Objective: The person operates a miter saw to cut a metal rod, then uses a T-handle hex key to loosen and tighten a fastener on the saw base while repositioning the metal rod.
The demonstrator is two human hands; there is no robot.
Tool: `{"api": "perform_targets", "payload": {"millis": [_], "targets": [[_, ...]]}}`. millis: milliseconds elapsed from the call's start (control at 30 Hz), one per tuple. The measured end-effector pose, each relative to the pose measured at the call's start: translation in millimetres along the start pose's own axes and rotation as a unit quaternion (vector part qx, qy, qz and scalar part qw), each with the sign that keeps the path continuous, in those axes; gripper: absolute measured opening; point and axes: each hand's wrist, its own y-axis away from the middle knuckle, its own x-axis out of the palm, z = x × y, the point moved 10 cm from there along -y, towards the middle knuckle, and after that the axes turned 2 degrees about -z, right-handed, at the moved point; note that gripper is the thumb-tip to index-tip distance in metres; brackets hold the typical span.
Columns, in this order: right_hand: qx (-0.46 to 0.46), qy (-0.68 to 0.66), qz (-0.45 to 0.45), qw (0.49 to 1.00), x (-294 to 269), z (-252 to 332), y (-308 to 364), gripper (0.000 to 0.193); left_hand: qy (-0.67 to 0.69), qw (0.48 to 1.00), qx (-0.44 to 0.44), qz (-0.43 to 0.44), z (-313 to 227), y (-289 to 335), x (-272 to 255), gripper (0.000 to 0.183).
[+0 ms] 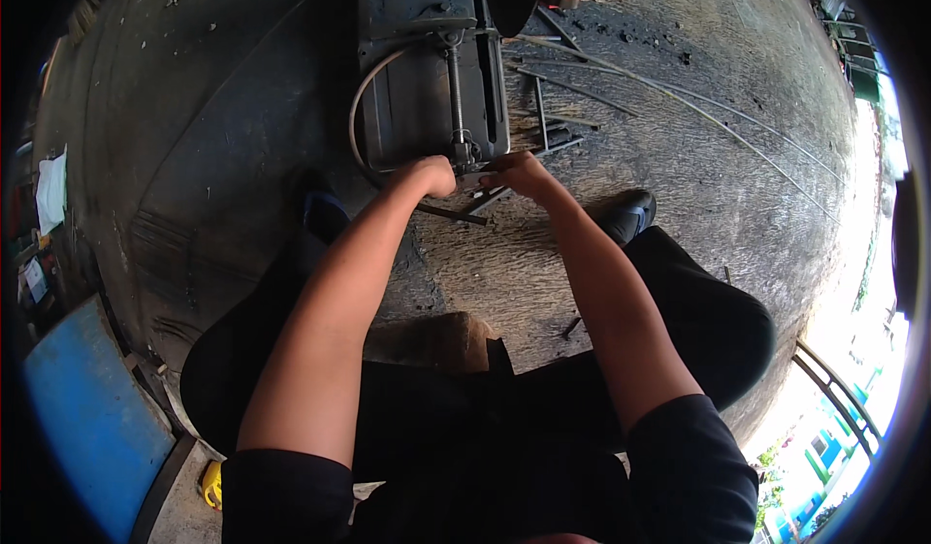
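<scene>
A dark grey metal machine base [412, 108] lies on the floor in front of me, with a long threaded rod [455, 88] running along it toward me. At its near end my left hand [429, 175] is curled closed beside the rod's end, its fingertips mostly hidden. My right hand [519, 175] comes in from the other side with fingers bent together as in a pinch. Both hands are close to each other at the machine's near edge. Whatever sits between their fingers is too small and dark to name.
A curved cable [355, 108] loops along the machine's left side. Thin metal bars and rods [543, 108] lie on the floor to the right, and a short dark bar [451, 214] lies just below my hands. A blue panel [87, 418] stands at the lower left, near a yellow object [211, 484].
</scene>
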Motion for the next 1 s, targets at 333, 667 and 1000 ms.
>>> {"api": "perform_targets", "payload": {"millis": [333,667,1000], "targets": [[-0.161,-0.042,0.037,0.985,24,45,13,0.035,0.181,0.982,-0.02,0.053,-29,34,-13,0.018],[-0.02,0.022,0.121,0.992,29,51,18,0.039,0.224,0.963,-0.007,0.147,-22,28,0,0.033],[-0.026,-0.097,0.117,0.988,45,63,15,0.028,0.032,0.999,-0.021,-0.002,18,-6,-4,0.036]]}}
